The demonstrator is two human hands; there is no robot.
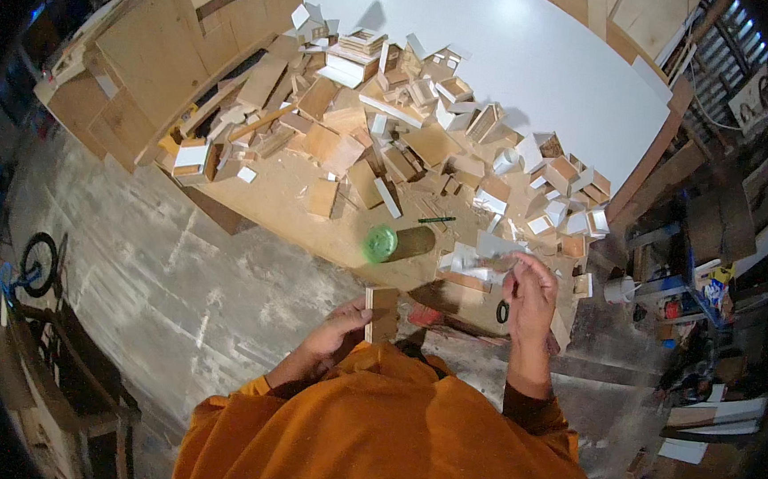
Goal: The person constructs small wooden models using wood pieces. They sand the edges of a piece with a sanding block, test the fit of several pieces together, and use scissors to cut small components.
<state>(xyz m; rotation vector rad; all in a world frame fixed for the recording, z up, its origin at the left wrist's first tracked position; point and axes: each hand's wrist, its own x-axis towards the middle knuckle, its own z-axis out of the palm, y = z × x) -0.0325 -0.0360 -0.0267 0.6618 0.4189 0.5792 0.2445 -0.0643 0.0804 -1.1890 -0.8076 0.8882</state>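
Note:
Close to my body, my left hand point(336, 332) grips a small wooden box-like piece point(383, 316) by its side, thumb on the pale plywood edge. My right hand point(533, 296) is raised over the table's near right edge, its fingers curled together. A thin blurred thing point(487, 264) reaches left from those fingertips; its kind cannot be made out. A black ring point(503, 313) shows just beside this hand, and whether it touches the hand is unclear. Left of it, a translucent green container point(380, 243) stands near the table's front edge. Behind that lies a dark green pen point(437, 219).
Small wooden and white house-like models, blocks and offcuts point(337, 147) are heaped across the table point(287, 222). A white board point(522, 44) covers its far side. Large wooden sheets point(152, 54) lean at left. A bicycle wheel point(40, 264) and white bucket point(619, 290) are farther out.

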